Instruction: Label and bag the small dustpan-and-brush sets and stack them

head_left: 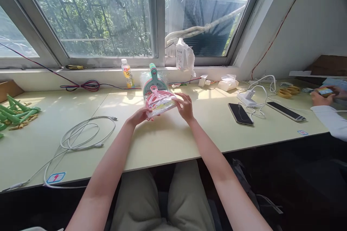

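Fingers of the left hand [138, 116] and right hand [185, 107] grip opposite ends of a wrapped pink pack [163, 105] over the desk [162, 144], near a green bundle [154, 79], apparently a handling step, where any turn calls for coordinated grips.

One pink pack [161, 106], two phones [240, 114], one bottle [127, 74], seemingly two or more yellow rings [284, 93]

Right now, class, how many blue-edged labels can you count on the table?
2. One label is at the table's front edge on the left, beside the white cable; another label is near the front edge on the right. The forearms could hide more.
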`<state>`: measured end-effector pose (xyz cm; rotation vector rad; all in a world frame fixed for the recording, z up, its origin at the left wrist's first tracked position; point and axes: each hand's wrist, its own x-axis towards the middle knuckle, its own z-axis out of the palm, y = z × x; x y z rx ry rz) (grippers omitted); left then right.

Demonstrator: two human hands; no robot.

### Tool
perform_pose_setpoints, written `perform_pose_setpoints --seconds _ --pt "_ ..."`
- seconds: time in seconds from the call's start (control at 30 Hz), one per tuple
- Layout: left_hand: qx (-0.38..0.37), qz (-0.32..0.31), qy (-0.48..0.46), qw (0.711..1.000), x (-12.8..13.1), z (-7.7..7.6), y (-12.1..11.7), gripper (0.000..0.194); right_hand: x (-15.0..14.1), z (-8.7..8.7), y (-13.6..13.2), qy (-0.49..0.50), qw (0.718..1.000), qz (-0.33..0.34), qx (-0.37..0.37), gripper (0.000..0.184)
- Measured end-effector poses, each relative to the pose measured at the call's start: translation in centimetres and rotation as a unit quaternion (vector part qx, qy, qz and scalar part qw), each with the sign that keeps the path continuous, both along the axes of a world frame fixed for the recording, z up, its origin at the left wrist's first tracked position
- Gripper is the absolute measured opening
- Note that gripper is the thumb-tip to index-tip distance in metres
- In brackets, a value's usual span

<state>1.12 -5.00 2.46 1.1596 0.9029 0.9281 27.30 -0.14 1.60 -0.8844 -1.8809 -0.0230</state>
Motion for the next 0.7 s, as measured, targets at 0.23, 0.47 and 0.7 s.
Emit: perform_pose_setpoints --seconds 0.23,0.47,0.7 --pt "0.041 -0.037 0.012 0.998 0.5 -0.1 -0.2 0.046 -0.1 -0.6 1.3 0.058 0.997 0.013 -0.043 0.027" --pt "0.08 -0.051 0.017 0.995 0.5 -0.2 -0.4 0.06 -0.1 -0.8 1.6 0.219 0.941 0.129 -0.223 0.059" --pt "0.073 -0.038 0.029 0.996 0.2 -0.6 -0.3 0.062 -0.4 -1.2 1.7 0.294 0.833 0.258 -0.39 0.055"
